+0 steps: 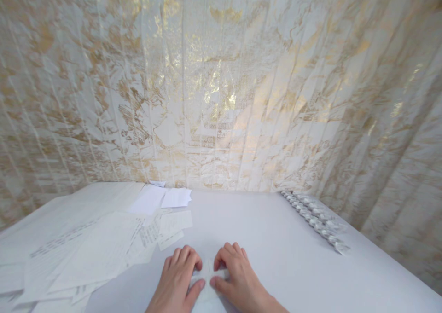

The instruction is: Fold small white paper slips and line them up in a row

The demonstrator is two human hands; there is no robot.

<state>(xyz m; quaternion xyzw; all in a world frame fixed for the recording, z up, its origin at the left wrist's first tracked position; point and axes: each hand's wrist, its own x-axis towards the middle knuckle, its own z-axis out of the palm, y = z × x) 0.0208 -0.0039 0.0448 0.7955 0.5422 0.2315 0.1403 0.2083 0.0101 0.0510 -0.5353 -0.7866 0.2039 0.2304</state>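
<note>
Both my hands rest on a small white piece of paper [207, 283] lying on the white table [262, 230] near its front edge. My left hand [179, 278] presses on the paper's left side with fingers curled and thumb pointing inward. My right hand [235, 276] mirrors it on the right side, fingers bent, thumb on the paper. The paper looks folded between the two hands; most of it is covered by them.
Several printed paper sheets [90, 248] are spread over the table's left half, with smaller slips [174, 198] near the back. A row of silver blister strips [316, 221] lies at the right. A gold-and-white curtain [221, 83] hangs behind.
</note>
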